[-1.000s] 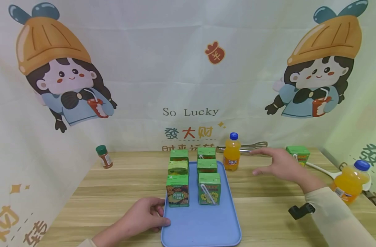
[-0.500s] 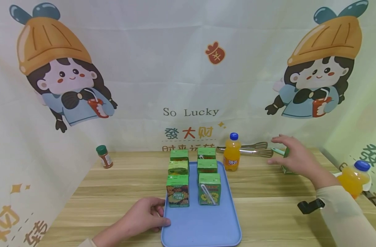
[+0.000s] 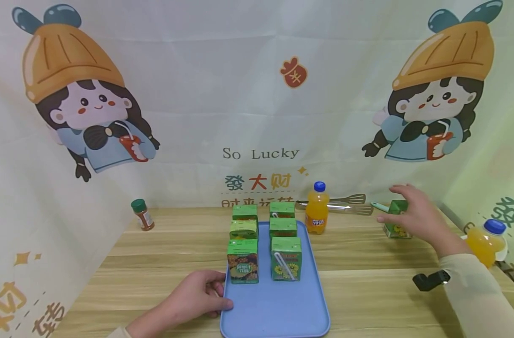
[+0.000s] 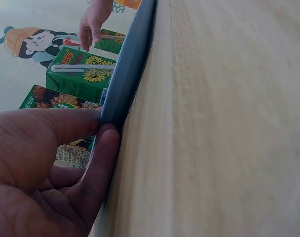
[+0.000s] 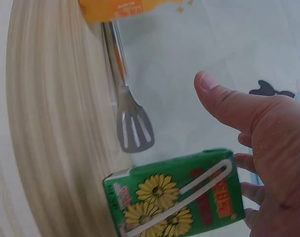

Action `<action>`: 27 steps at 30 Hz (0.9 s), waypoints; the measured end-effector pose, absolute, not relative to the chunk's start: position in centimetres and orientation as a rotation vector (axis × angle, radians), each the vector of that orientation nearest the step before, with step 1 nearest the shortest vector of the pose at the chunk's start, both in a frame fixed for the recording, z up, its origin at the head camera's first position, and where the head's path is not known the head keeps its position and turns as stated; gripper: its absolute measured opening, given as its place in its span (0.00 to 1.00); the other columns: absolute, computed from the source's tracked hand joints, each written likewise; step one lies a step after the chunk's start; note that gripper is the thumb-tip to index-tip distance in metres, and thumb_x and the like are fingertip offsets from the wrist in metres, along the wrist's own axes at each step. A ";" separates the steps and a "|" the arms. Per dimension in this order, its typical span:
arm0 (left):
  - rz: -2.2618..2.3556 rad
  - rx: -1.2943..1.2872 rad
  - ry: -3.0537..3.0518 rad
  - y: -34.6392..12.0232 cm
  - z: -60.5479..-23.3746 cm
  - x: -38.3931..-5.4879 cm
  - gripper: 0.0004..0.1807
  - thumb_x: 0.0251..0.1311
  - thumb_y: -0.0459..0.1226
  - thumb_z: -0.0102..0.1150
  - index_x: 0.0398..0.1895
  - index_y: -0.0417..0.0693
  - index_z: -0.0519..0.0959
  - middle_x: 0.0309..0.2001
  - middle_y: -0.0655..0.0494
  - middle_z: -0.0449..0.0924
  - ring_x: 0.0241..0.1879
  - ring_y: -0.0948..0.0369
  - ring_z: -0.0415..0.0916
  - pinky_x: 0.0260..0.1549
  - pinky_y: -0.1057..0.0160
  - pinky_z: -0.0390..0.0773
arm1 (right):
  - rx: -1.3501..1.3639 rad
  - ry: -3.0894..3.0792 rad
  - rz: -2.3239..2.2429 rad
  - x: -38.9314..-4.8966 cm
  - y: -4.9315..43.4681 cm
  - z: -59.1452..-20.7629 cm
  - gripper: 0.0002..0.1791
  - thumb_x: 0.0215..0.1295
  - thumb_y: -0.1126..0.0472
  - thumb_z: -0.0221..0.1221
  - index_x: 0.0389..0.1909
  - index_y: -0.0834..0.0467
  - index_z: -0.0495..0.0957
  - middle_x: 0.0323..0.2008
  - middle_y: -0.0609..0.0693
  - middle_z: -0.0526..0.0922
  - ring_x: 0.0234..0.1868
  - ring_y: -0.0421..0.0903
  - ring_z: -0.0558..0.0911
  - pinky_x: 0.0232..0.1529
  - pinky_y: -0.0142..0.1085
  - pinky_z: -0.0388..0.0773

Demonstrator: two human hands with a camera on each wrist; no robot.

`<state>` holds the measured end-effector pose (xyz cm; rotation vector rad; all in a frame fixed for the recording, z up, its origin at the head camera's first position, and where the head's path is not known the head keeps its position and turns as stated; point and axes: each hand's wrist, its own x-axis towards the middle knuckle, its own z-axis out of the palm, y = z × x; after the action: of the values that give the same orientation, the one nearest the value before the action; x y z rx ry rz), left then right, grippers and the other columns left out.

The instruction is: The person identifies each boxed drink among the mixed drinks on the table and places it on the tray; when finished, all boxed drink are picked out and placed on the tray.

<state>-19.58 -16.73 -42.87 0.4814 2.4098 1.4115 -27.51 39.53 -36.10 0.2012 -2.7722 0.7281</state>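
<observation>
My left hand [image 3: 199,293] pinches the left rim of a blue tray [image 3: 278,310]; the left wrist view shows the thumb above the tray's edge [image 4: 132,64] and a finger under it. Several green drink cartons [image 3: 243,267] stand on the tray in two columns, some with white straws on the front. Far to the right, my right hand [image 3: 419,218] is spread beside a single carton [image 3: 396,231] on the table. In the right wrist view, that carton [image 5: 174,197] shows yellow flowers and a straw; the thumb stands apart from it, and the other fingertips are at its top end.
An orange soda bottle [image 3: 317,211] stands behind the tray's right corner, and another bottle [image 3: 485,246] is partly behind the right forearm. Metal slotted turners [image 3: 349,209] lie along the back wall. A green-capped spice jar [image 3: 142,216] stands at the back left.
My right hand has moved right from near the orange bottle to the lone carton, its fingers still spread. The left hand and tray have kept their place.
</observation>
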 end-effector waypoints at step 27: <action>1.405 0.477 2.427 -16.8 -43.1 -19.6 0.38 0.58 0.33 0.84 0.66 0.18 0.77 0.36 0.51 0.83 0.27 0.56 0.86 0.24 0.61 0.88 | 0.059 -2.836 0.794 -27.7 41.5 -37.8 0.53 0.69 0.52 0.78 0.78 0.79 0.60 0.72 0.84 0.64 0.66 0.80 0.69 0.69 0.78 0.70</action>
<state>-19.58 -16.79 -43.13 0.4772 2.4270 1.4050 -27.70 41.54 -37.80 0.0591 -2.8363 0.7940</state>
